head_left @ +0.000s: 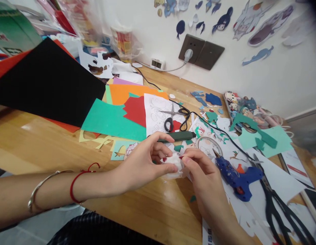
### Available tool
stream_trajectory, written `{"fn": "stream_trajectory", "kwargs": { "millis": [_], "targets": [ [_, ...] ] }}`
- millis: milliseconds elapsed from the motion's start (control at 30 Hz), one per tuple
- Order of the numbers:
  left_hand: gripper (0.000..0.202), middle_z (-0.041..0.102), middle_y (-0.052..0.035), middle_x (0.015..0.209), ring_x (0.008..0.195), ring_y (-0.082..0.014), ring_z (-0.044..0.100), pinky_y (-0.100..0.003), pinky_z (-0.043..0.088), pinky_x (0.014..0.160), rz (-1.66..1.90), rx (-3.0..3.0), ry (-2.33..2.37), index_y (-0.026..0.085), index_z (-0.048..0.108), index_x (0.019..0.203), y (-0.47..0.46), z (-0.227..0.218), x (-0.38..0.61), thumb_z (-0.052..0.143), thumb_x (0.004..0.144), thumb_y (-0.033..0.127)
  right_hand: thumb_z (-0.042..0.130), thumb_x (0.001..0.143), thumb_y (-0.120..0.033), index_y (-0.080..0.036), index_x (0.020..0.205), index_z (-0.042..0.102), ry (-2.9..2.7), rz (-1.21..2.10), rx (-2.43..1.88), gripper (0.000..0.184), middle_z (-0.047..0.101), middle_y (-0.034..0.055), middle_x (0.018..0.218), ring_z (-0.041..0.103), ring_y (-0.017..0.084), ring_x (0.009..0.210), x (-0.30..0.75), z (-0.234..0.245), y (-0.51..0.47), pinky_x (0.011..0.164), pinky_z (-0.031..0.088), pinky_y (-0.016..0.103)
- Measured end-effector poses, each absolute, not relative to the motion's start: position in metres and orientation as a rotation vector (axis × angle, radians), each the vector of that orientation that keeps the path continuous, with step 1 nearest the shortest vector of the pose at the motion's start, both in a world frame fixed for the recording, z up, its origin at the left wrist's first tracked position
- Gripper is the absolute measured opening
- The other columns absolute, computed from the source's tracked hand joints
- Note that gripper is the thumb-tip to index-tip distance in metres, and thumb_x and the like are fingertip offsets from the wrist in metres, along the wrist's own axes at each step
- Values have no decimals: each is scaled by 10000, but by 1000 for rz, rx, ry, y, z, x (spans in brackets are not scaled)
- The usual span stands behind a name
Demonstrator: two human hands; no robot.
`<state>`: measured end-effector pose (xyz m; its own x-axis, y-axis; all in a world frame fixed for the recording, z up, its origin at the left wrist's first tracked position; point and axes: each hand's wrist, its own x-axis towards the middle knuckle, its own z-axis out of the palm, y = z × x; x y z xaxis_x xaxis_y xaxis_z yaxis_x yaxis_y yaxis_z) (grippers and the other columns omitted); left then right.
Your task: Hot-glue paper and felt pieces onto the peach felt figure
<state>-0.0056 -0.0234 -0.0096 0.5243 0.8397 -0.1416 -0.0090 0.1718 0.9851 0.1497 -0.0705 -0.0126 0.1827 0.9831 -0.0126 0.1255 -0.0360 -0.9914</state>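
My left hand (142,163) and my right hand (202,173) meet over the wooden table (45,143), both pinching a small white paper piece (174,163) with a red bit at its edge. The fingers of each hand are closed on it. A silver bangle and a red string sit on my left wrist. Just beyond the hands lies a dark green pen-shaped tool (179,136). A blue glue gun (235,177) lies right of my right hand.
Black (48,81), green (109,120), red and orange paper sheets cover the left. Small black scissors (173,117) lie on a printed sheet; large black scissors (275,204) lie at the right. Paper scraps, a black cord, a tape ring and wall cut-outs surround them.
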Motion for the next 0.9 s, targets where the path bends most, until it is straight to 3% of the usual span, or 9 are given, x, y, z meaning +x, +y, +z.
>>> {"fn": "stream_trajectory", "kwargs": {
  "millis": [300,467,633,900],
  "targets": [
    [457,568,9,853,764,-126,561,-257,448,690,715,1270,820,227,456,1047,-23,-9,-7,741,691,244,549,821,-286,-233,721,632,-1252,923,-1440,140,578,0,817,522,140,837,155,-7,-70,769,427,276],
    [455,554,19,835,769,-120,563,-255,455,706,700,1272,806,231,460,1043,-24,-8,-8,744,688,223,563,815,-315,-275,853,645,-1177,951,-1502,99,591,-18,825,524,105,701,161,-4,-68,628,436,230],
    [446,559,15,834,775,-132,578,-276,463,718,686,1270,806,228,461,1039,-24,-9,-8,739,690,212,569,814,-276,-250,783,630,-1367,880,-1466,73,577,-4,848,533,130,822,162,-1,-68,685,427,248],
    [439,566,12,837,767,-132,578,-282,471,724,680,1289,813,222,463,1028,-24,-9,-7,739,688,244,543,821,-274,-213,722,568,-1483,812,-1539,119,537,14,832,513,146,794,160,3,-69,666,411,274]
  ]
}}
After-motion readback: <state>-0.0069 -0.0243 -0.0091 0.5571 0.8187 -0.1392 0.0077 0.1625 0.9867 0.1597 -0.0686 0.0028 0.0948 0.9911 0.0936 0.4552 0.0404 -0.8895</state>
